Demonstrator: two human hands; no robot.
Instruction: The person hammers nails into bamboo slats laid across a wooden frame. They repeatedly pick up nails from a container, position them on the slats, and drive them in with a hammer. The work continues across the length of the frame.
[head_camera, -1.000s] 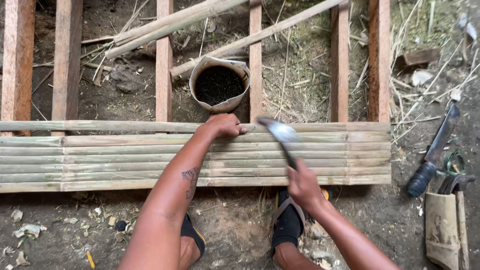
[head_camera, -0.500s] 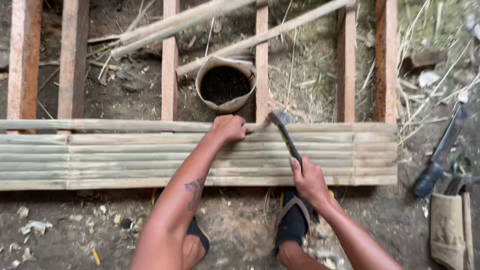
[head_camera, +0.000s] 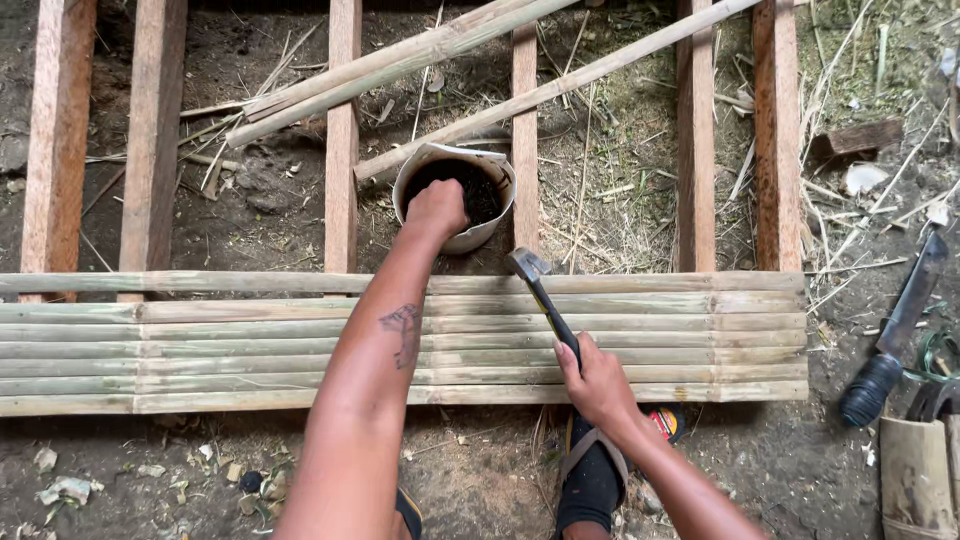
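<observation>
My left hand (head_camera: 437, 208) is down in the pot (head_camera: 455, 195), fingers hidden, can't tell their state. My right hand (head_camera: 597, 378) has its fingers wrapped tight around the hammer (head_camera: 540, 295), head over the slats (head_camera: 250, 340).

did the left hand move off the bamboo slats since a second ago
Yes. The left hand left the top edge of the bamboo slats and went forward, away from the person, to the rim of the white pot.

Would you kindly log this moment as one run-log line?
left hand: in white container of dark bits | right hand: gripping hammer | hammer head over bamboo slats
</observation>
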